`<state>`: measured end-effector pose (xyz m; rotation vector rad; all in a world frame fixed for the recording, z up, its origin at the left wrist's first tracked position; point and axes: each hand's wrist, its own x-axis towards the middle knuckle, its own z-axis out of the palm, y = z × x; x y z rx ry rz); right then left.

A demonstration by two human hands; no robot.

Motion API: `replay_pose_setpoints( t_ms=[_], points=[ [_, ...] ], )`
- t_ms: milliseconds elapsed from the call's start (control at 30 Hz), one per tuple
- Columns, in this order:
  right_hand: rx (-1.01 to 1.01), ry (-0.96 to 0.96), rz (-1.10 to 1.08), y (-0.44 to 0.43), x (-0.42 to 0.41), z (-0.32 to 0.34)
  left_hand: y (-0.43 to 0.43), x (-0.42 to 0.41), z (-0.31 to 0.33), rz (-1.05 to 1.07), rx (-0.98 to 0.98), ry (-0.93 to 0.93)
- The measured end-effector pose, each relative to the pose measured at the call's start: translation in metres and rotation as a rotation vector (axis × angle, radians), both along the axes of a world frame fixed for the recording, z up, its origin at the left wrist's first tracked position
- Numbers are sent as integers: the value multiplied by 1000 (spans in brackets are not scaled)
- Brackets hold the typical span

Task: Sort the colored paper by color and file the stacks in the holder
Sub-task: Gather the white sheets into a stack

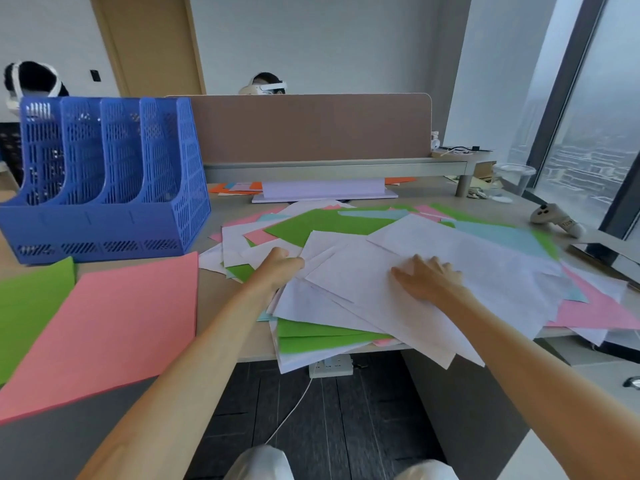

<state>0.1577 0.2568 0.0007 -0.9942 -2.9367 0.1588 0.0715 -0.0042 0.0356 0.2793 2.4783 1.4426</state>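
Paper pile [332, 225], mixed white, green, pink, blue: desk [218, 292], centre-right. Right hand [427, 278]: flat on white sheets [478, 268], fingers spread. Left hand [282, 263]: pinching their edge. Pink stack [114, 323], green stack [31, 299]: left. Blue holder [104, 223]: behind.

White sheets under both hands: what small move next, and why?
Probably draw the white sheets off the mixed pile: the left hand grips their edge, the right hand lies flat on them, and a pink stack and a green stack lie aside.

Both forearms [194, 358] are bare; pale whitish trousers [258, 462] cover the knees.
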Motion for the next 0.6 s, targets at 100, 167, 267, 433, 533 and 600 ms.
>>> replay_pose_setpoints(
  t_ms=[100, 167, 267, 433, 533, 600],
  points=[
    [138, 118, 160, -10, -1, 10, -1, -3, -2, 32, 58, -6],
    [137, 219, 196, -8, 1, 14, -3, -5, -4, 28, 49, -18],
    [12, 112, 83, 8, 8, 13, -4, -3, -8, -5, -10, -21],
    [-19, -82, 68, 5, 20, 0, 5, 7, -9, -58, -50, 4],
    [-45, -115, 165, -9, 25, 15, 8, 8, -13, -45, -68, 36],
    [-61, -164, 241, -16, 29, 22, 6, 8, -15, -2, -143, 116]
  ],
)
